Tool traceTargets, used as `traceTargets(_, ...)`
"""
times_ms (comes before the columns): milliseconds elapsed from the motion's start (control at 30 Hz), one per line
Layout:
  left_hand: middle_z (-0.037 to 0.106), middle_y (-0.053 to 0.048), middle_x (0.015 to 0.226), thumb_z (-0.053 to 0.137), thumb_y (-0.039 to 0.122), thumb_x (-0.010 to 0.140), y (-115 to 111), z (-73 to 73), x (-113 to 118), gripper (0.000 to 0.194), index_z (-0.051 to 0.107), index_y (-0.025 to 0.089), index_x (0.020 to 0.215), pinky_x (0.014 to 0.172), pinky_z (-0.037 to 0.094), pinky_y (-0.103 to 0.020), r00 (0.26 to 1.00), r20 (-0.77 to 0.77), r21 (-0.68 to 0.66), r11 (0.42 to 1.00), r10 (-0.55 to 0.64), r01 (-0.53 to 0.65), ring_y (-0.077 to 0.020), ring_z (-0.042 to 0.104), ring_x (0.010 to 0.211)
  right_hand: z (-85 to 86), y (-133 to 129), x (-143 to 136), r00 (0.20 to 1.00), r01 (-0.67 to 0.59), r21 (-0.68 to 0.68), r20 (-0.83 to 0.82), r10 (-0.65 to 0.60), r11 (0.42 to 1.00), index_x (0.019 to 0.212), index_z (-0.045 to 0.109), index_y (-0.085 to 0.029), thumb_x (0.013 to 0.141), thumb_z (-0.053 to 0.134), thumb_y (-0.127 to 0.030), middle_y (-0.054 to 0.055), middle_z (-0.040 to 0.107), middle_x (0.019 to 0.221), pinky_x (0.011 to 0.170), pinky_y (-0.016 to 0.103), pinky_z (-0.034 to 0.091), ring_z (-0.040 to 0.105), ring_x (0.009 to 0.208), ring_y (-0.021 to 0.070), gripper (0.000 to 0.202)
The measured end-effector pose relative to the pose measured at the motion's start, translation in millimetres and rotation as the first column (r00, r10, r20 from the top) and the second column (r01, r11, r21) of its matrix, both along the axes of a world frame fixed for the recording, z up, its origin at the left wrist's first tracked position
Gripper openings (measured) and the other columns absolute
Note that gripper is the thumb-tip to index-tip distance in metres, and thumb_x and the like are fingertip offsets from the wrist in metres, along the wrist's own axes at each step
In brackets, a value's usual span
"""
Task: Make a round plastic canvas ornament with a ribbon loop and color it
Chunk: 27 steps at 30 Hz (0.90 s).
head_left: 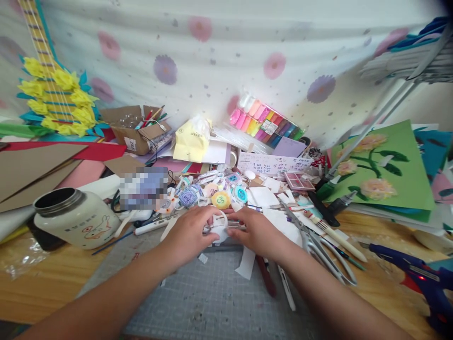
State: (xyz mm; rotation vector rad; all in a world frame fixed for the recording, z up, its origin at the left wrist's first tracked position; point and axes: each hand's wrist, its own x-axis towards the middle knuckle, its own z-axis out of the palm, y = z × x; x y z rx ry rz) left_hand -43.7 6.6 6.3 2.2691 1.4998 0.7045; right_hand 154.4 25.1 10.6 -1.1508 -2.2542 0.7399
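Note:
Near the far edge of the grey cutting mat [198, 288], my left hand [191, 229] has its thumb and fingers closed round the left side of a small white round piece [221, 226]. My right hand [253, 229] is at the right side of that piece, its fingers bent towards it; whether they grip it or something thin beside it cannot be made out. Just beyond the hands lie a yellow round badge [221, 199], a turquoise one [240, 194] and a purple flower-like one [188, 197]. Paper scraps [246, 264] lie beside my right wrist.
A cream jar [79, 219] stands at the left. Large scissors [318, 250] and a blue glue gun [406, 269] lie at the right. Behind are a cardboard box [136, 137], a tray of coloured clay [267, 120] and green flower artwork [385, 170]. A red-brown handled tool [266, 278] lies on the mat.

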Motion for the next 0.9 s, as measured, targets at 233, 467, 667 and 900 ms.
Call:
traceTargets(233, 0.056, 0.003, 0.079, 0.064, 0.016, 0.071, -2.7, 25.6, -1.0, 0.03, 0.061, 0.025, 0.1, 0.075, 0.043, -0.031, 0.982, 0.188, -0.041, 0.998, -0.033, 0.041, -0.0182, 0.056, 0.078, -6.1, -0.7, -12.2, 0.941, -0.003, -0.278, -0.326, -0.092, 0.96, 0.084, 0.066, -0.018, 0.074, 0.066, -0.029, 0.002, 0.066, 0.078, 0.066, 0.029, 0.044, 0.058, 0.071, 0.0166, 0.015)
traceTargets(467, 0.063, 0.0, 0.081, 0.055, 0.026, 0.081, 8.8, 27.8, -1.3, 0.021, 0.056, 0.019, 0.1, 0.061, 0.052, -0.026, 0.902, 0.425, -0.209, 0.961, -0.077, 0.181, -0.0147, 0.064, 0.07, -15.6, -2.9, -9.0, 0.72, -0.133, -0.452, -0.655, -0.227, 0.882, 0.089, 0.056, -0.022, 0.067, 0.072, -0.045, -0.004, 0.058, 0.069, 0.059, 0.025, 0.043, 0.055, 0.062, 0.0124, 0.036)
traceTargets(667, 0.065, -0.004, 0.083, 0.051, 0.027, 0.084, 19.6, 11.3, -8.2, 0.014, 0.061, 0.019, 0.088, 0.073, 0.053, -0.038, 0.901, 0.422, -0.101, 0.993, 0.095, -0.057, -0.021, 0.064, 0.078, -17.9, 2.6, 0.3, 0.59, -0.137, -0.523, -0.725, -0.355, 0.841, 0.092, 0.058, -0.021, 0.063, 0.078, -0.039, -0.005, 0.057, 0.07, 0.055, 0.022, 0.042, 0.053, 0.058, 0.0099, 0.04)
traceTargets(900, 0.054, -0.009, 0.121, 0.059, 0.029, 0.08, 14.0, 19.1, -14.4, 0.018, 0.071, 0.022, 0.092, 0.109, 0.022, -0.05, 0.906, 0.385, 0.099, 0.968, 0.178, -0.232, -0.0316, 0.041, 0.122, -15.7, 5.4, 1.9, 0.505, -0.092, -0.495, -0.771, -0.388, 0.864, 0.084, 0.064, -0.02, 0.061, 0.081, -0.032, -0.004, 0.057, 0.073, 0.057, 0.021, 0.042, 0.053, 0.065, 0.0099, 0.031)
